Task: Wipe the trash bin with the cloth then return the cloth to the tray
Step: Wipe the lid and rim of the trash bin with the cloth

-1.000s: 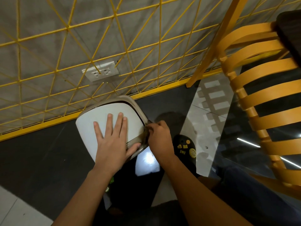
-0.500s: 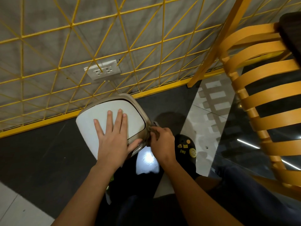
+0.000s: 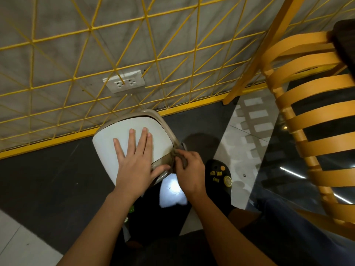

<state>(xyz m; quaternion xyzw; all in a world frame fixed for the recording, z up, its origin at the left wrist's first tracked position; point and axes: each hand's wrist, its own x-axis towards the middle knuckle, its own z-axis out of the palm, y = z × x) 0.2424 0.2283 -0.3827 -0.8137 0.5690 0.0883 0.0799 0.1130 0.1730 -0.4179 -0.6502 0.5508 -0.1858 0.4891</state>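
Observation:
The trash bin stands on the dark floor by the wall, seen from above, with a white lid inside a beige rim. My left hand lies flat on the lid with straight, spread fingers and the thumb at the near rim. My right hand grips a bunched grey-brown cloth and holds it against the bin's right rim. Most of the cloth is hidden under my fingers. No tray is in view.
A yellow wire grid covers the grey wall, with a white power socket behind it. An orange slatted chair stands at the right. My black shoe with yellow charms is beside the bin.
My right hand with the cloth has slid a little along the bin's right rim. The left hand has stayed flat on the lid. The camera has shifted slightly.

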